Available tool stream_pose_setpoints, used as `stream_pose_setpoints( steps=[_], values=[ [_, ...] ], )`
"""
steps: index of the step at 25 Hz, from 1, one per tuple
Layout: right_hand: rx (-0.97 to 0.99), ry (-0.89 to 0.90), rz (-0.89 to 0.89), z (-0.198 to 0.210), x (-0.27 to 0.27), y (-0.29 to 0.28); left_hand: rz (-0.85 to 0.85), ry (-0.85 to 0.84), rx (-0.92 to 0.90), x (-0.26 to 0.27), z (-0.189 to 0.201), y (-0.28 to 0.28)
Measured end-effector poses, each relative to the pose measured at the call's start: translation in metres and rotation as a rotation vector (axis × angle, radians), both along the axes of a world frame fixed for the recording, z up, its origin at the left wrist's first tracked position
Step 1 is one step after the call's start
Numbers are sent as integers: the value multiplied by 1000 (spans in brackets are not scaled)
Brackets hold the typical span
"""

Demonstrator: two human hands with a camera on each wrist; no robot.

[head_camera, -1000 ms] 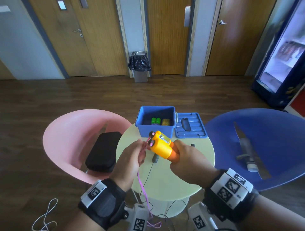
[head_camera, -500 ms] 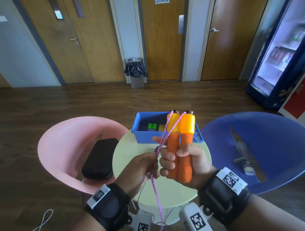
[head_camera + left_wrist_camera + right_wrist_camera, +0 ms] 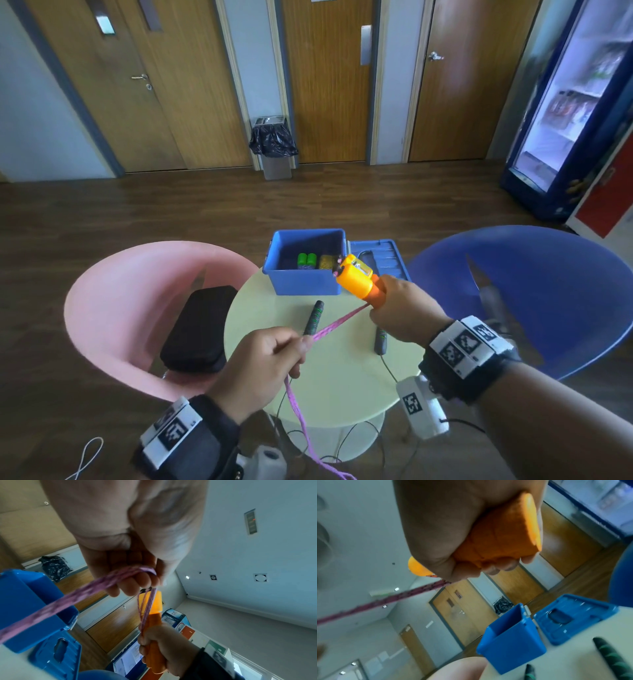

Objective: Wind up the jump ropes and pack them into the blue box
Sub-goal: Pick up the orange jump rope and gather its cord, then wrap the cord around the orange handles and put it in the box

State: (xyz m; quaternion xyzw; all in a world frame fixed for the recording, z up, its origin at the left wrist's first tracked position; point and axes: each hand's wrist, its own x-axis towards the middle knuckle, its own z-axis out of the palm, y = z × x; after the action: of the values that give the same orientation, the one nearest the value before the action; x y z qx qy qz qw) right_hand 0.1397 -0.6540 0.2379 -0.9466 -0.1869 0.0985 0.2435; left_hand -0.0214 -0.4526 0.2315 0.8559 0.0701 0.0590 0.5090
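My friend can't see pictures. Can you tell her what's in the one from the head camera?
A person's right hand grips two orange jump rope handles while the left hand pinches the pink rope, stretched between the hands. Behind them, on a small round table, an open blue box holds green and yellow items, and two dark handles lie on the table.

I log the round pale-green table (image 3: 342, 387) between the pink plastic chair (image 3: 113, 308) on the left and the blue plastic chair (image 3: 548, 291) on the right. Open blue plastic box (image 3: 305, 281) at the table's far edge, its blue lid (image 3: 394, 263) flat just right of it. Two dark foam-grip rope handles (image 3: 315, 317) lie on the table nearer me. Black zipped case (image 3: 198, 329) on the pink chair's seat.
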Motion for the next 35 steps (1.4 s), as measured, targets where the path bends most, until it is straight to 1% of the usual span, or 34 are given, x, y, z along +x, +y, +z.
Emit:
stream_pose_setpoints(
  steps=[2,4,9,11,13,15,18,21,23,25,28,30,32,35],
  values=[
    [-120,-89,-36,-8,12,-4,-33,-10,74,-3,0,-3],
    [-188,-113,-63,-15,21,-4,-63,-24,139,-6,2,-10],
    [-265,-133,-38,-28,28,4,-115,-64,230,-5,8,-24],
    [-279,-131,-32,-33,28,6,-112,-51,210,-4,9,-25],
    [-248,-93,-43,-34,30,6,-80,-15,133,-5,7,-24],
    [-168,-5,-62,-32,34,3,-42,27,110,-7,4,-22],
    [-64,96,-56,-23,38,-4,-15,101,226,-8,-3,-10],
    [-15,105,-24,-13,36,-8,4,185,385,-9,-9,3],
    [-57,54,0,-10,32,-9,1,202,391,-10,-8,7],
    [-162,-45,8,-11,27,-7,-9,198,313,-10,-2,8],
    [-275,-149,5,-15,24,0,-110,197,224,-14,14,-4],
    [-331,-208,25,-16,21,7,-175,191,230,-19,28,-16],
    [-396,-257,76,-19,13,17,-193,171,262,-21,42,-23],
    [-497,-323,240,-27,-13,36,-187,105,314,-14,64,-11]
  ],
)
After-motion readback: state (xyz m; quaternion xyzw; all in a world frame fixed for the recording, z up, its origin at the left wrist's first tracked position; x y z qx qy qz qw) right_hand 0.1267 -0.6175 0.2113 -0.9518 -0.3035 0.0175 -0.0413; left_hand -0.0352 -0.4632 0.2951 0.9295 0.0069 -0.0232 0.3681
